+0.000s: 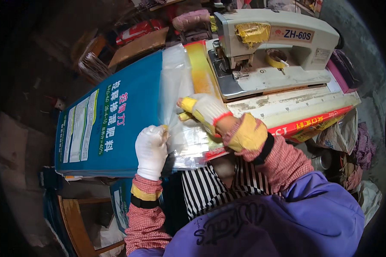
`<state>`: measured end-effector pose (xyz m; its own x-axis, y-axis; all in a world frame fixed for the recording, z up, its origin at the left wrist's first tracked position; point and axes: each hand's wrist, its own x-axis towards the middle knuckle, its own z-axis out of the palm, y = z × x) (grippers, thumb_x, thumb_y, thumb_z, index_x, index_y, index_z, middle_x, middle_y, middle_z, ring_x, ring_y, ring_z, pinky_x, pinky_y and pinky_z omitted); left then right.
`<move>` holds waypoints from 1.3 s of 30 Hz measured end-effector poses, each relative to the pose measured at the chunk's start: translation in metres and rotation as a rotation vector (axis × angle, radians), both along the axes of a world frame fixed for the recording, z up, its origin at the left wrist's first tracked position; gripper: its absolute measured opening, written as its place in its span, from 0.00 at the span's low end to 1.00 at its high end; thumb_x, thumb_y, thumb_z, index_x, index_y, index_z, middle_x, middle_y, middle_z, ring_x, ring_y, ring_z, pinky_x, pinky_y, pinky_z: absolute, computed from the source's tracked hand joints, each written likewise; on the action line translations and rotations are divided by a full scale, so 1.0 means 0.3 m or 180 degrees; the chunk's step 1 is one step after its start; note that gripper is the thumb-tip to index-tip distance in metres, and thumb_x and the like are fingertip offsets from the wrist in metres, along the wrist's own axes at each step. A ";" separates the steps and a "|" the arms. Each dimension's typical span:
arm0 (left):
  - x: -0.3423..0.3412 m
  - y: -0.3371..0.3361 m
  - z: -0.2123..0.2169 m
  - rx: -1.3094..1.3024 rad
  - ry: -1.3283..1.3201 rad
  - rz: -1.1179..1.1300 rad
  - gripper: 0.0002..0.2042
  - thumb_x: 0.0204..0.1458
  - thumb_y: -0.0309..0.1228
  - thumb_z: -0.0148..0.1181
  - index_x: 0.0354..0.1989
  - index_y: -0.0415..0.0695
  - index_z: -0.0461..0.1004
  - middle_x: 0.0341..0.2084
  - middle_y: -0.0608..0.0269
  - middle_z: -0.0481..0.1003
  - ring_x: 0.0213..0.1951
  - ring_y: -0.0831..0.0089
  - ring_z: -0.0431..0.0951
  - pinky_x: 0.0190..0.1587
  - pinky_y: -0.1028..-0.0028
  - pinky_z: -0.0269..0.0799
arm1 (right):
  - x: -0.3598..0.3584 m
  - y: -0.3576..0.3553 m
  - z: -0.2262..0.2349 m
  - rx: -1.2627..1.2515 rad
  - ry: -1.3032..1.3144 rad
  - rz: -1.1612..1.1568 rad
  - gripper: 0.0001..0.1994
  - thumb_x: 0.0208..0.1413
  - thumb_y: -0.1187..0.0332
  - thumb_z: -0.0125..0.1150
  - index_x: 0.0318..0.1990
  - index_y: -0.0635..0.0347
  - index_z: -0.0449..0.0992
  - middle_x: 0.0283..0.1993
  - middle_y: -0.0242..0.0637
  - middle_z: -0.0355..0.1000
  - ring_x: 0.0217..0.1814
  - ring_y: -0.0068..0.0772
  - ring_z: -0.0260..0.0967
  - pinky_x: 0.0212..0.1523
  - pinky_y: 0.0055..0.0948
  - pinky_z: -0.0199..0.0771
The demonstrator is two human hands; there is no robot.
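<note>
My left hand (152, 147), in a white knitted glove, is closed with its fingertips pinching the near edge of a clear plastic liner (176, 70). The liner sticks out of the open right end of a blue printed sack (148, 85) lying flat on top of a stack. Over the liner's right side reaches my right hand (206, 112), in a white glove with yellow fingers. Its fingers are stretched out and apart, pointing left, with nothing visible between them. Beneath it the liner looks crumpled and shiny.
A white sewing machine (283, 43) stands at the far right on a worn pale board (296, 105). A yellow tape roll (277, 59) rests on its bed. A yellow and red sack (201, 64) lies beside the liner. A wooden stool (79, 227) is at lower left.
</note>
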<state>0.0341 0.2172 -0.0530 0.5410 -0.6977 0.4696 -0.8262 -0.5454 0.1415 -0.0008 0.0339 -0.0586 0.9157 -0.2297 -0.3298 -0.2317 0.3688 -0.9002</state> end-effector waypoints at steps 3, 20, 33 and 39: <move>0.004 0.006 0.029 0.0664 -0.0734 -0.0126 0.03 0.41 0.28 0.57 0.21 0.47 0.70 0.17 0.60 0.68 0.24 0.61 0.71 0.27 0.65 0.68 | 0.057 0.035 0.050 -0.0395 0.0568 0.0288 0.21 0.52 0.51 0.58 0.37 0.65 0.74 0.25 0.38 0.71 0.23 0.27 0.66 0.22 0.27 0.65; 0.220 0.168 0.159 -0.2010 0.2224 0.0235 0.07 0.51 0.29 0.57 0.34 0.37 0.70 0.26 0.65 0.73 0.26 0.82 0.71 0.29 0.80 0.68 | 0.133 0.111 0.098 -0.3753 -0.0221 0.1027 0.28 0.52 0.42 0.45 0.37 0.59 0.77 0.35 0.52 0.73 0.39 0.52 0.71 0.40 0.42 0.70; 0.008 0.213 0.304 -0.2473 0.2820 0.0044 0.05 0.45 0.20 0.55 0.27 0.39 0.65 0.21 0.62 0.72 0.24 0.79 0.69 0.30 0.79 0.66 | 0.283 0.316 0.163 -0.5223 -0.2283 0.1238 0.08 0.44 0.69 0.52 0.31 0.60 0.74 0.29 0.47 0.72 0.30 0.50 0.71 0.32 0.40 0.72; -0.040 0.460 0.372 -0.3867 0.1864 -0.0245 0.13 0.50 0.21 0.54 0.42 0.41 0.60 0.31 0.67 0.67 0.29 0.76 0.70 0.30 0.79 0.69 | 0.497 0.108 0.040 -0.3680 -0.1155 -0.0475 0.11 0.52 0.63 0.48 0.37 0.57 0.74 0.35 0.49 0.72 0.38 0.52 0.70 0.36 0.39 0.71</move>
